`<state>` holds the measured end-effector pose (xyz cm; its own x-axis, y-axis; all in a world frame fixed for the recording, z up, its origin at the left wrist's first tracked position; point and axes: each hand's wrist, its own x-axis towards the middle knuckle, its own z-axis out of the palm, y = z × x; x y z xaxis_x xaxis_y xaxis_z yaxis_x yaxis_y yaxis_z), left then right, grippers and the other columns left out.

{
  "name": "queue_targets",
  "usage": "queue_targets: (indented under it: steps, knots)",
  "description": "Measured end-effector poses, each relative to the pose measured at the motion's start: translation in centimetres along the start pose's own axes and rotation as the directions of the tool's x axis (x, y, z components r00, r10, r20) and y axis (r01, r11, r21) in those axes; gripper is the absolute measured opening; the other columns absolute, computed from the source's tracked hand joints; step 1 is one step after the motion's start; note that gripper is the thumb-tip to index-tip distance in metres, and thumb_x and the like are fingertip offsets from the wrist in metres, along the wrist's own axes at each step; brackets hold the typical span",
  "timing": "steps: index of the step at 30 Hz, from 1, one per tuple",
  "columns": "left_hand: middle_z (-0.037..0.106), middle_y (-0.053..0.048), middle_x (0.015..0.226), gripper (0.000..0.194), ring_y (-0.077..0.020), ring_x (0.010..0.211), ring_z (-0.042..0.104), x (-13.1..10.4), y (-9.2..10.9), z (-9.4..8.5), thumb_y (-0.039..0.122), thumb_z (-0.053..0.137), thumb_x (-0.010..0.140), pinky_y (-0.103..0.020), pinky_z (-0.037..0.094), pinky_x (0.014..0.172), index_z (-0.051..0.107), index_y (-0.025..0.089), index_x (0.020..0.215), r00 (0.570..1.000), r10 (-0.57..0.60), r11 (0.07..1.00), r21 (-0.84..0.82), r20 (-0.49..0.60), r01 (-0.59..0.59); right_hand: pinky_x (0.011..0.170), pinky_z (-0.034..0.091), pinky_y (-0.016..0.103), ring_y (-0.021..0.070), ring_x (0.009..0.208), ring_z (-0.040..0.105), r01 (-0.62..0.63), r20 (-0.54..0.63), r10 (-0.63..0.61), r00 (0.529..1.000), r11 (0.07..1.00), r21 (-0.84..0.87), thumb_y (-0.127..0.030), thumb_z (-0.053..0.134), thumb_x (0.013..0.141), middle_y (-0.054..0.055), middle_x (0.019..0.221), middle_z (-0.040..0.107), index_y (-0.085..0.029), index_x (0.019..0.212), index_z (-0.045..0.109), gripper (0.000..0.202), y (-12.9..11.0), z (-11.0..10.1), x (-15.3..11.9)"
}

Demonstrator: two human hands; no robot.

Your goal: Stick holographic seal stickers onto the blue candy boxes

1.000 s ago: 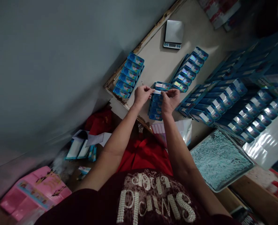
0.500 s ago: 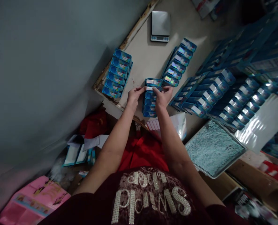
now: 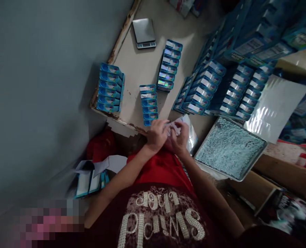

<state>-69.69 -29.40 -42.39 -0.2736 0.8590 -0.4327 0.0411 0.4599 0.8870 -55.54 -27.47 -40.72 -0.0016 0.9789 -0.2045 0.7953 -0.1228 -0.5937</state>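
Note:
Both of my hands are at the table's front edge, over a glossy sticker sheet. My left hand has its fingers pinched together beside the sheet; whatever they hold is too small to name. My right hand is closed on the sheet, thumb and fingers at its left part. Just beyond my left hand stands a short row of blue boxes; the two farthest carry silvery stickers, the nearer ones show bare round marks. Another stickered row is behind it to the right.
At the left table edge stands a row of blue boxes. A digital scale lies farther back. Many stacked boxes fill the right side. A tray of pale blue granules is at the right front, near cardboard boxes.
Both hands have moved from the middle box row back to the sticker sheet at the table edge. The second box's sticker is now uncovered by fingers. The view has shifted.

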Motion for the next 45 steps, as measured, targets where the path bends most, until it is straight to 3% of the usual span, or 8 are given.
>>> queue_targets:
  steps: [3,7,15,18,21,26,32,45]
  knots:
    - [0.069,-0.017,0.139,0.035,-0.0328,0.137,0.057,0.9,0.0,5.1,0.027,0.068,0.1,-0.047,0.04,0.122,0.07,0.02,0.133,0.985,0.148,0.948,0.27,0.088,-0.166,0.089,0.055,0.045,0.0285,0.096,0.066,-0.065,-0.093,0.064,0.994,0.998,-0.013,-0.036,0.057,0.097,0.01,0.106,0.071,-0.026,0.112,0.064,0.019,3.0,-3.5,-1.4]
    - [0.073,-0.018,0.127,0.029,-0.0339,0.125,0.065,4.2,-0.5,7.8,0.021,0.066,0.098,-0.046,0.046,0.113,0.075,0.017,0.125,0.984,0.086,0.931,0.338,0.159,-0.136,0.097,0.052,0.048,0.032,0.106,0.064,-0.002,-0.06,-0.003,0.998,0.996,-0.089,-0.035,0.056,0.098,0.013,0.109,0.072,-0.025,0.11,0.069,0.02,4.0,-5.4,0.4]
    - [0.08,-0.007,0.101,0.025,-0.0222,0.096,0.074,4.7,-2.5,7.0,0.005,0.069,0.087,-0.033,0.053,0.092,0.078,0.018,0.106,0.981,-0.139,0.99,0.04,0.134,0.134,0.109,0.049,0.051,0.0315,0.124,0.064,-0.004,0.188,-0.001,0.982,1.0,0.022,-0.029,0.055,0.095,0.018,0.13,0.071,-0.02,0.135,0.062,0.042,7.6,-2.7,4.9]
    - [0.08,-0.004,0.098,0.025,-0.0195,0.092,0.073,4.2,-2.9,7.0,0.005,0.069,0.088,-0.03,0.052,0.089,0.077,0.019,0.107,0.983,-0.123,0.992,-0.002,0.138,0.125,0.098,0.056,0.041,0.0248,0.111,0.07,-0.015,0.381,-0.074,0.922,0.974,0.224,-0.031,0.059,0.092,0.012,0.124,0.075,-0.021,0.148,0.055,0.056,8.7,-2.2,6.0]
    - [0.079,-0.005,0.1,0.02,-0.0198,0.094,0.072,2.9,-3.1,6.9,0.01,0.07,0.09,-0.03,0.052,0.09,0.075,0.02,0.107,0.986,-0.149,0.989,0.028,0.077,0.147,0.094,0.057,0.038,0.0225,0.102,0.072,0.023,0.488,-0.138,0.862,0.972,0.235,-0.029,0.062,0.09,0.01,0.121,0.078,-0.022,0.134,0.069,0.045,8.6,-2.6,7.2]
    - [0.078,-0.006,0.104,0.017,-0.0232,0.099,0.072,-0.1,-3.8,6.6,0.03,0.079,0.091,-0.032,0.052,0.09,0.074,0.021,0.105,0.989,-0.125,0.982,0.15,0.073,0.113,0.081,0.055,0.033,0.0213,0.087,0.072,0.093,0.575,-0.168,0.801,0.983,0.157,-0.029,0.073,0.085,0.006,0.107,0.083,-0.023,0.116,0.08,0.032,7.7,-3.9,8.6]
    - [0.074,-0.011,0.103,0.013,-0.0263,0.105,0.07,-0.7,-3.9,6.8,0.022,0.067,0.099,-0.034,0.052,0.095,0.078,0.019,0.104,0.988,-0.059,0.977,0.209,0.146,0.028,0.07,0.048,0.028,0.0165,0.069,0.067,0.187,0.612,-0.233,0.756,0.972,0.14,-0.04,0.074,0.093,0.002,0.092,0.081,-0.027,0.114,0.082,0.026,5.9,-6.1,8.9]
    - [0.073,-0.005,0.089,0.006,-0.0185,0.085,0.068,-1.0,-2.5,6.3,0.023,0.077,0.091,-0.028,0.051,0.08,0.081,0.018,0.09,0.977,-0.086,0.996,0.023,0.194,0.083,0.066,0.046,0.027,0.0166,0.068,0.069,0.18,0.694,-0.191,0.694,0.98,0.089,-0.035,0.08,0.087,-0.001,0.075,0.078,-0.026,0.089,0.085,0.01,5.0,-8.4,9.8]
